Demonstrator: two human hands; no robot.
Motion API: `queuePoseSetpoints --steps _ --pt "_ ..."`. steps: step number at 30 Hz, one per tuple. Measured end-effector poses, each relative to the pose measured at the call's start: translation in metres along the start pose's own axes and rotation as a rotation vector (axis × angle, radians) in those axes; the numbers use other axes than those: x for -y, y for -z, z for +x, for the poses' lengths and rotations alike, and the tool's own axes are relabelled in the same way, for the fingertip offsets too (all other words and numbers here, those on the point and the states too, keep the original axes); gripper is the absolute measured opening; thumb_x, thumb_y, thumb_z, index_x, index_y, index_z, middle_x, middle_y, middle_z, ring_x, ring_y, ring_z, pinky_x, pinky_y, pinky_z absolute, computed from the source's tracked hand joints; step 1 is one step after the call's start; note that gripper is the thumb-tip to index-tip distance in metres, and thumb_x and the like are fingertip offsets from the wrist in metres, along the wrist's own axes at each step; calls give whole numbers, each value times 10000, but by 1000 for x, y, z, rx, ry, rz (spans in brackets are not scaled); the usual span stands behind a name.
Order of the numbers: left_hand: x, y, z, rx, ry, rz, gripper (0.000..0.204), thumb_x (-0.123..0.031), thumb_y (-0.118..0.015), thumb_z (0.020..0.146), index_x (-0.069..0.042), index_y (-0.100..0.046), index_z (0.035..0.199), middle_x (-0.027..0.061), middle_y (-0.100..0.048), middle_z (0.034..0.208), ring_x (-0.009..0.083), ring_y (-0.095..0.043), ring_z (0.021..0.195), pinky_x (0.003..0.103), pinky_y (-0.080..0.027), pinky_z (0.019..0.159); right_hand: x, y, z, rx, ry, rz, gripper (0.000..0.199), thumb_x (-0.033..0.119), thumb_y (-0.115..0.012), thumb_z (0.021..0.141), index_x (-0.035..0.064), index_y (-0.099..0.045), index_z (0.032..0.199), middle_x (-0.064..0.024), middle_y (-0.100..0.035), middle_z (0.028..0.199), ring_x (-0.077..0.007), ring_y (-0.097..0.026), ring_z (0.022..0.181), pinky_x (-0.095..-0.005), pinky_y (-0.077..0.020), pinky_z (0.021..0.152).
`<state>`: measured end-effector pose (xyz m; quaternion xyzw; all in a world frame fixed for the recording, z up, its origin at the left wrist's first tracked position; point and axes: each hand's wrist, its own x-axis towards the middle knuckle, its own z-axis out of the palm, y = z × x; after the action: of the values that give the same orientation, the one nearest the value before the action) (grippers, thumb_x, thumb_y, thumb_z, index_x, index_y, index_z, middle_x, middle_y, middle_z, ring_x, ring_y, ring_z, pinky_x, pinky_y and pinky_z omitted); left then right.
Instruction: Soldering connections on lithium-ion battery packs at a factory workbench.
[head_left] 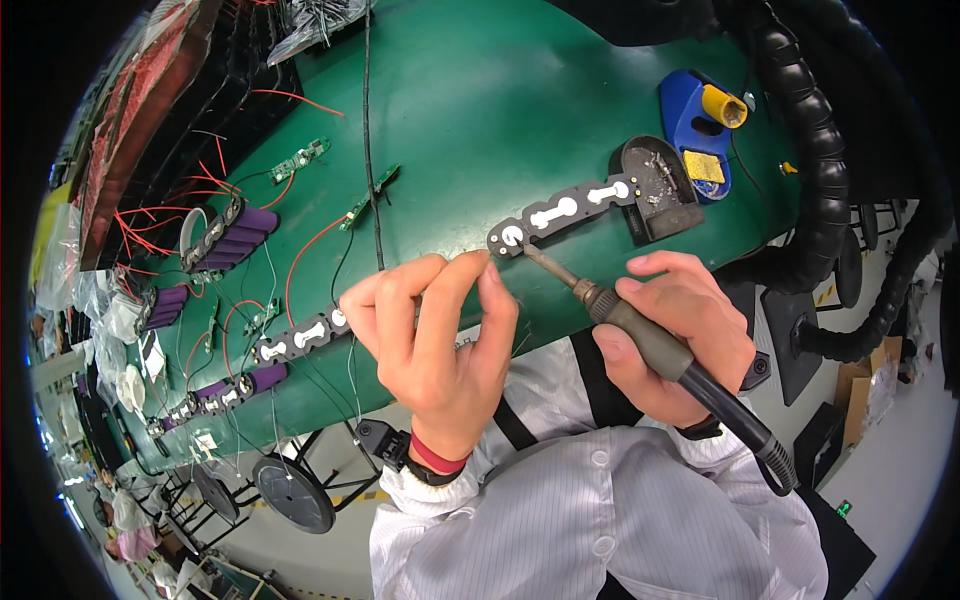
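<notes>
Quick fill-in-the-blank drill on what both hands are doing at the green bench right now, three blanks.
1. The right hand holds a soldering ____ by its handle.
2. Its tip touches the near end of the dark battery strip with ____ cut-outs.
3. The left hand has fingertips pinched beside that end, above the ____ mat.

Missing words: iron; white; green

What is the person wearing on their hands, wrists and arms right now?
Both hands, the left hand and the right hand, are bare, with no gloves. The left wrist carries a red band above a black strap. The right wrist shows a dark band. The sleeves are white with fine stripes and round snap buttons.
</notes>
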<state>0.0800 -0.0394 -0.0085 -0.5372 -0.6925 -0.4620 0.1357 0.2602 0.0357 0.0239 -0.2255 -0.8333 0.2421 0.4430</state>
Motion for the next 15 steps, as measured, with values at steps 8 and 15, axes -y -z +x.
queuePoseSetpoints --steps 8,15 --pt "1 1 2 38 -5 1 204 15 -813 770 -76 -755 943 31 -666 885 221 -575 846 357 -417 810 -3 -9 0 -23 -14 7 338 77 -935 747 -36 -690 952 -131 -762 796 -234 -728 661 -451 -638 842" --pt "3 3 0 93 7 -25 294 10 -852 712 -80 -760 977 13 -658 893 222 -551 832 358 -404 807 -1 -8 0 18 18 -23 368 103 -940 771 -38 -666 972 -127 -755 802 -229 -721 651 -483 -639 878"
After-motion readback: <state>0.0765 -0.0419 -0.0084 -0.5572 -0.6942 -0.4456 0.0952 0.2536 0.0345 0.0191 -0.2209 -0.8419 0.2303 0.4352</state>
